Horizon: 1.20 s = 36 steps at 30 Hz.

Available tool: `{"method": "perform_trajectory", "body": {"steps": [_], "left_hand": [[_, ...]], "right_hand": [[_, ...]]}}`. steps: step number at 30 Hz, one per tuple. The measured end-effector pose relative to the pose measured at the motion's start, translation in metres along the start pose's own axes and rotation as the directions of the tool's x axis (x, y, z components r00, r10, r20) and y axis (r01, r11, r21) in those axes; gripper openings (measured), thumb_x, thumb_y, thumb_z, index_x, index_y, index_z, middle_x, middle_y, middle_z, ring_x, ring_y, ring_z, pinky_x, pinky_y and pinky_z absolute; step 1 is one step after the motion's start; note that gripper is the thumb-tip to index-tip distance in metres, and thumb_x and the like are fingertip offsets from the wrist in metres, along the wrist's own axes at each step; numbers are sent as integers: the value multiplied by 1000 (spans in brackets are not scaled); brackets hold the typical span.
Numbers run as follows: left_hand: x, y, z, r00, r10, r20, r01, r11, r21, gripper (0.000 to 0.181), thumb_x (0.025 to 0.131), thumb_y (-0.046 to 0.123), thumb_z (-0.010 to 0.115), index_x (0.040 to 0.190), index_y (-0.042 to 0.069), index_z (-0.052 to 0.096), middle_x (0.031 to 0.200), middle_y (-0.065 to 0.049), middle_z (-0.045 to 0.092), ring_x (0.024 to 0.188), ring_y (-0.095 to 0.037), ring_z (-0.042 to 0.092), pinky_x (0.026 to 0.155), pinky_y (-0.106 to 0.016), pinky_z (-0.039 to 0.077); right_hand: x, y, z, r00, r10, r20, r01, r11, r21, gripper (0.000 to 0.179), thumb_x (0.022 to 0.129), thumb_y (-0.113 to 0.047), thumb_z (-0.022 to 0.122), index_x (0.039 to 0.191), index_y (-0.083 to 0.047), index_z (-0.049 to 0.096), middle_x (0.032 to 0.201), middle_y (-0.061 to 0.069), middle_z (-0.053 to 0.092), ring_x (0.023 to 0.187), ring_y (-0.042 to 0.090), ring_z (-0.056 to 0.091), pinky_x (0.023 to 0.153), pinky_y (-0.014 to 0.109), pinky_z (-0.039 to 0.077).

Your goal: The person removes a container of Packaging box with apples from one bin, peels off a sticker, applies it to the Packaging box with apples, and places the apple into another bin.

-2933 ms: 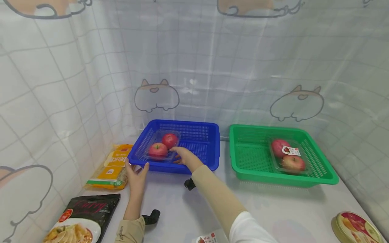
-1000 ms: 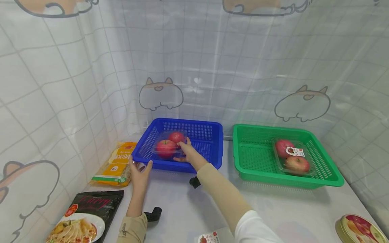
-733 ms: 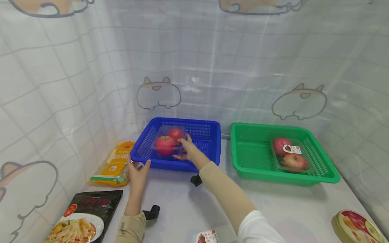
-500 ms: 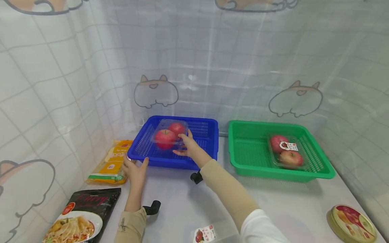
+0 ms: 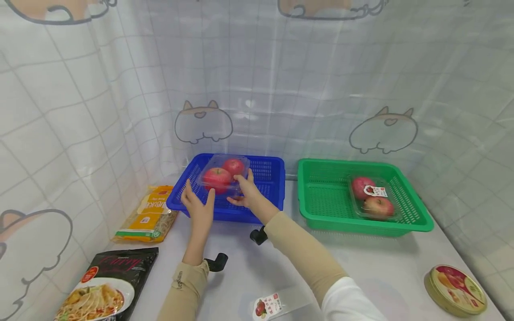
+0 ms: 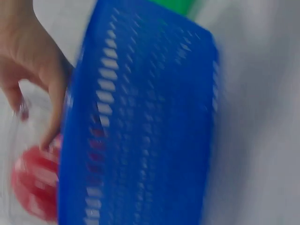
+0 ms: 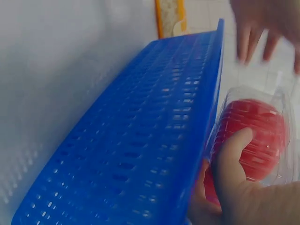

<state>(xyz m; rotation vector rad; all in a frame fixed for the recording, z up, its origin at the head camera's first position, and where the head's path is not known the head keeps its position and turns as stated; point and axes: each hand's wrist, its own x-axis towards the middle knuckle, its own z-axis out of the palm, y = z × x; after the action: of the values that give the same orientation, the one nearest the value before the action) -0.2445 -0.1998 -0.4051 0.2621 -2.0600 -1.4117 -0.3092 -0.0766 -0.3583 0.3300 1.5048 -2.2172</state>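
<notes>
My right hand (image 5: 250, 194) grips the right side of a clear plastic box (image 5: 213, 160), which holds two red apples (image 5: 217, 180). The box is raised and tilted over the left part of the blue basket (image 5: 237, 216). In the right wrist view, my thumb (image 7: 240, 140) presses along the box's wall. My left hand (image 5: 198, 209) is at the basket's front left, fingers spread and holding nothing, its fingertips close to the box's near edge. It also shows blurred in the right wrist view. The left wrist view has the basket's perforated side covering part of the box.
A green basket (image 5: 365, 225) with another boxed pair of apples (image 5: 378, 207) stands right. An orange food packet (image 5: 148, 216) and a black noodle packet (image 5: 108, 281) lie left. A round tin (image 5: 455, 290) sits front right; a labelled clear package (image 5: 269, 307) lies front centre.
My right hand has lifted the box of apples up from the blue basket's floor. My left hand has left the basket's left front corner and moved right, towards the box.
</notes>
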Motion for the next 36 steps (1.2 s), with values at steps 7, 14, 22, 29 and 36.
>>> {"method": "perform_trajectory", "body": {"steps": [7,14,22,29,36], "left_hand": [[3,13,14,971,-194,137,218,957,-191,87,91,43,52,146,23,-11,153,-9,-9,140,-30,-6,109,-55,15],[2,25,22,954,-253,159,294,887,-357,97,87,42,60,144,28,-17,148,-15,-15,136,-36,13,91,-52,44],[3,30,25,961,-261,89,275,893,-356,102,85,33,65,145,25,-18,150,-14,-14,139,-29,-5,110,-50,19],[3,35,25,956,-279,91,291,870,-397,98,85,24,66,145,26,-12,150,-9,-13,139,-26,-3,108,-46,26],[1,38,26,937,-319,144,348,802,-485,95,86,19,65,144,33,-9,149,-7,-13,132,-28,28,82,-45,51]], "right_hand": [[-11,3,8,999,-48,-2,48,999,-18,77,92,-26,52,147,-40,0,150,15,15,116,46,40,77,43,53],[-21,7,11,993,-119,-24,118,993,-30,76,93,-28,51,147,-40,0,150,12,17,104,37,45,76,43,53],[-33,15,15,988,-154,-14,153,988,-31,79,93,-28,52,146,-40,-5,147,14,22,62,21,49,61,35,53],[-41,19,15,976,-214,-37,213,977,-26,80,93,-28,53,146,-37,-6,147,13,24,65,22,52,64,38,55],[-45,22,10,970,-240,-41,236,969,-73,79,94,-35,52,146,-36,-8,150,15,17,113,39,50,76,49,52]]}}
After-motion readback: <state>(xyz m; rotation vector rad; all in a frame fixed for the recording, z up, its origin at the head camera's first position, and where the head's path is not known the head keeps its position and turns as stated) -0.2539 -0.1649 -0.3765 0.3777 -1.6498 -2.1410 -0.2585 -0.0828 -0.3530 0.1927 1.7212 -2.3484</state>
